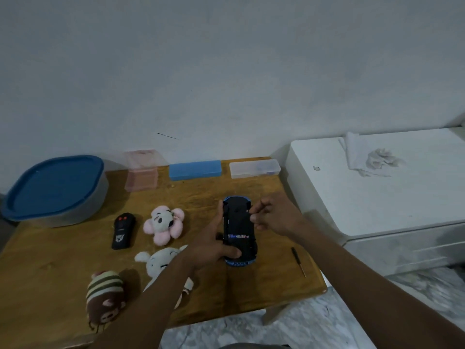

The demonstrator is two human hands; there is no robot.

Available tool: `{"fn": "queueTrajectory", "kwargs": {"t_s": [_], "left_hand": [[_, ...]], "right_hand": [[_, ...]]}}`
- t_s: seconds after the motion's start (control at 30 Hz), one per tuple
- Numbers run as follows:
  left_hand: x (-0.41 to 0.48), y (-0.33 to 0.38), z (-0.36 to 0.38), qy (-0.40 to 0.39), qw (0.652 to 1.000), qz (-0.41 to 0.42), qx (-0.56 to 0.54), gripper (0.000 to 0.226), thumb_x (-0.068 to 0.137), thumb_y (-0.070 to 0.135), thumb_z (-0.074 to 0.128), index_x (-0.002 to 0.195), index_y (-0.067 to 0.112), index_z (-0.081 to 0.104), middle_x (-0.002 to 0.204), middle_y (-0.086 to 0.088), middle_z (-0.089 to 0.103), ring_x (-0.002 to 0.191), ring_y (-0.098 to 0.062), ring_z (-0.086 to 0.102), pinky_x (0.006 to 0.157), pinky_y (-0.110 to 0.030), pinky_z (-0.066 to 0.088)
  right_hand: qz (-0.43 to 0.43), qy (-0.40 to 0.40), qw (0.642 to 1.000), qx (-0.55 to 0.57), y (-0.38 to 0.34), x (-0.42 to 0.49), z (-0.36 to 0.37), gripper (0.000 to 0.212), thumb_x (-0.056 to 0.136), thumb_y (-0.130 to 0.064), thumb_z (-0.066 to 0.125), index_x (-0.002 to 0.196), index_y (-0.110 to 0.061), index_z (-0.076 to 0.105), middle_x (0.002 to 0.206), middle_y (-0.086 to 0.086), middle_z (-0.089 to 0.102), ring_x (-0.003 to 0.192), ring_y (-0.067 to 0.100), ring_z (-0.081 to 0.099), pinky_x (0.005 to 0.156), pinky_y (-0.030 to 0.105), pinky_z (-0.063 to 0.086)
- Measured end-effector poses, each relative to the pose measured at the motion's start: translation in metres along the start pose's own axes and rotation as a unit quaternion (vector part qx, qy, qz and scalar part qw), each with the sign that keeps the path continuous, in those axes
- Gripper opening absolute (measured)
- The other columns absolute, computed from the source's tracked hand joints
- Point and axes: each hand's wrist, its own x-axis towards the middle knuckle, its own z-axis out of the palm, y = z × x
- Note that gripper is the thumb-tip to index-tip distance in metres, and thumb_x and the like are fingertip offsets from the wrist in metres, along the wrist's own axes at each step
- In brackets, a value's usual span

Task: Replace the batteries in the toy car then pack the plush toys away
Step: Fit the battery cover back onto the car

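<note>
My left hand (214,245) fingers (220,215) wrap upturned toy car (239,222) near desk (75,260) right edge. Right hand (275,219) fingers (259,210) curled at underside; cannot tell if holding anything.

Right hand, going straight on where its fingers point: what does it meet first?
The toy car, held upside down by the left hand. Fingers of the right hand point left at its black underside, close by its edge; contact unclear.
</note>
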Motion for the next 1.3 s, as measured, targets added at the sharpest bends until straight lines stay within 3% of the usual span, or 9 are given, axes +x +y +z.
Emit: {"fn": "queueTrajectory", "kwargs": {"t_s": [0.1, 0.23, 0.37, 0.63, 0.9, 1.03, 1.13, 1.3], "left_hand": [[-0.001, 0.0, 0.002, 0.001, 1.0, 0.0, -0.005, 0.122, 0.074, -0.007, 0.073, 0.147, 0.046, -0.009, 0.128, 0.017, 0.052, 0.106, -0.002, 0.057, 0.079, -0.023, 0.054], [-0.002, -0.002, 0.006, 0.01, 1.0, -0.003, -0.017, 0.123, 0.073, -0.005, 0.075, 0.148, 0.046, -0.009, 0.14, 0.009, 0.048, 0.108, -0.005, 0.056, 0.081, -0.028, 0.055], [-0.004, -0.004, 0.012, 0.006, 0.999, -0.011, -0.038, 0.123, 0.072, -0.006, 0.074, 0.146, 0.05, -0.006, 0.137, 0.008, 0.05, 0.111, -0.008, 0.056, 0.079, -0.031, 0.057], [-0.006, -0.008, 0.019, 0.023, 0.998, -0.023, -0.057, 0.126, 0.069, -0.008, 0.076, 0.148, 0.05, -0.004, 0.127, 0.015, 0.056, 0.117, -0.013, 0.054, 0.094, -0.046, 0.053], [-0.005, -0.006, 0.022, 0.023, 0.996, -0.017, -0.086, 0.125, 0.066, -0.004, 0.079, 0.145, 0.054, 0.002, 0.127, 0.007, 0.059, 0.123, -0.018, 0.051, 0.095, -0.052, 0.051], [-0.002, -0.004, 0.024, 0.018, 0.991, -0.023, -0.127, 0.11, 0.078, 0.004, 0.076, 0.147, 0.053, 0.005, 0.131, 0.003, 0.059, 0.118, -0.018, 0.056, 0.09, -0.044, 0.054], [0.0, -0.003, 0.026, 0.026, 0.985, -0.034, -0.168, 0.088, 0.09, 0.01, 0.064, 0.144, 0.056, 0.012, 0.129, 0.0, 0.06, 0.114, -0.023, 0.061, 0.094, -0.053, 0.05], [0.002, -0.002, 0.026, 0.022, 0.983, -0.014, -0.181, 0.084, 0.091, 0.002, 0.059, 0.142, 0.056, 0.02, 0.13, 0.003, 0.061, 0.115, -0.023, 0.061, 0.093, -0.052, 0.051]], "right_hand": [[-0.003, -0.004, 1.0, -0.017, 0.003, 0.0, 0.002, 0.01, 0.081, -0.006, 0.072, 0.08, -0.014, 0.067, 0.08, 0.008, 0.07, 0.073, 0.02, 0.072, 0.073, 0.037, 0.061], [0.001, -0.014, 1.0, -0.014, 0.005, -0.002, 0.001, 0.01, 0.082, -0.004, 0.071, 0.081, -0.014, 0.066, 0.082, 0.008, 0.069, 0.073, 0.019, 0.071, 0.073, 0.034, 0.061], [0.01, -0.028, 1.0, -0.009, 0.007, -0.005, 0.0, 0.008, 0.083, -0.004, 0.07, 0.084, -0.011, 0.066, 0.084, 0.01, 0.069, 0.076, 0.02, 0.071, 0.073, 0.032, 0.061], [0.016, -0.039, 0.999, -0.012, 0.013, -0.006, 0.001, 0.009, 0.083, -0.005, 0.07, 0.09, -0.008, 0.067, 0.088, 0.009, 0.069, 0.077, 0.018, 0.07, 0.071, 0.028, 0.06], [-0.029, 0.009, 0.996, -0.078, 0.022, -0.004, 0.005, 0.01, 0.08, -0.019, 0.074, 0.077, -0.027, 0.068, 0.086, -0.008, 0.066, 0.085, 0.011, 0.064, 0.079, 0.033, 0.057], [-0.011, 0.014, 1.0, -0.026, 0.022, -0.008, 0.007, 0.012, 0.082, -0.013, 0.072, 0.08, -0.023, 0.065, 0.094, -0.001, 0.065, 0.086, 0.015, 0.066, 0.072, 0.035, 0.061], [-0.011, 0.027, 0.999, -0.035, 0.024, -0.008, 0.007, 0.013, 0.079, -0.015, 0.075, 0.074, -0.025, 0.067, 0.089, -0.003, 0.068, 0.084, 0.014, 0.067, 0.073, 0.037, 0.061], [-0.006, 0.059, 0.998, -0.026, 0.025, -0.01, 0.009, 0.02, 0.073, -0.013, 0.08, 0.075, -0.023, 0.063, 0.085, 0.001, 0.067, 0.079, 0.016, 0.068, 0.067, 0.038, 0.061]]}}
